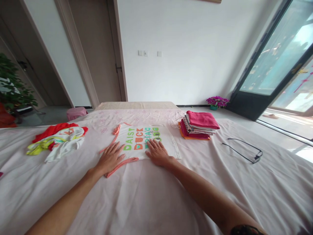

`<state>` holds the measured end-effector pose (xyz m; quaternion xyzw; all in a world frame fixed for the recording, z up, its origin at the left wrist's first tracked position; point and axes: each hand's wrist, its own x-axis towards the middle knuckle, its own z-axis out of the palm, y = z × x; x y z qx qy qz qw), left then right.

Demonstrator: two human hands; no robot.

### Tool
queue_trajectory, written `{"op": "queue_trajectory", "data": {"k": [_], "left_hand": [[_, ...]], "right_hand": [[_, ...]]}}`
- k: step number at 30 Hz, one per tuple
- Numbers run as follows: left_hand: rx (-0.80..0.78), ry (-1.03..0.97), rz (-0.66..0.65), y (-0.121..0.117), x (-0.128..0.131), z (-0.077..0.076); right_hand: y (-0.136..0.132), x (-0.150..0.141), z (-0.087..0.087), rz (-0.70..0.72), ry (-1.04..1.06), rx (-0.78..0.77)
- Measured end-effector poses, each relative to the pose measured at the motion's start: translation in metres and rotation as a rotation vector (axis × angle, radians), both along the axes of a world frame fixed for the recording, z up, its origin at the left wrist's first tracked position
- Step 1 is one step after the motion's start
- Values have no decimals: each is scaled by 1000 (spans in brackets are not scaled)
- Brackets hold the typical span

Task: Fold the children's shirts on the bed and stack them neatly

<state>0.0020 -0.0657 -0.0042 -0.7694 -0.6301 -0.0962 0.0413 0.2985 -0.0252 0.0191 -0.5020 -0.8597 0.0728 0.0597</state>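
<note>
the left hand (111, 157) and right hand (158, 153) lie flat on the white shirt (137, 139) atop the pink sheet (146, 199), fingers slightly apart, gripping nothing. even outward strokes should smooth it best.

A home, by its brown door (93, 49), leafy plant (18, 86), pink stool (76, 113) and purple flowers (217, 101).

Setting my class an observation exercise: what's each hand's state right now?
Left hand: open, palm down on the white printed top by its coral trim, holding nothing.
Right hand: open, palm down on the top's lettering, holding nothing.
</note>
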Motion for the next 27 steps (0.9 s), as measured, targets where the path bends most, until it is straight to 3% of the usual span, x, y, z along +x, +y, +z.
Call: {"op": "queue_trajectory", "data": {"k": [7, 11, 18, 22, 27], "left_hand": [[19, 53, 104, -26, -66, -12], [90, -43, 126, -40, -86, -13], [16, -64, 431, -64, -74, 16], [-91, -117, 515, -56, -55, 29], [-144, -346, 587, -40, -46, 35]], "right_hand": [[14, 63, 0, -50, -108, -3], [18, 96, 0, -132, -149, 21], [19, 106, -10, -177, -86, 121], [19, 107, -9, -162, -56, 139], [17, 110, -8, -133, -32, 161]]}}
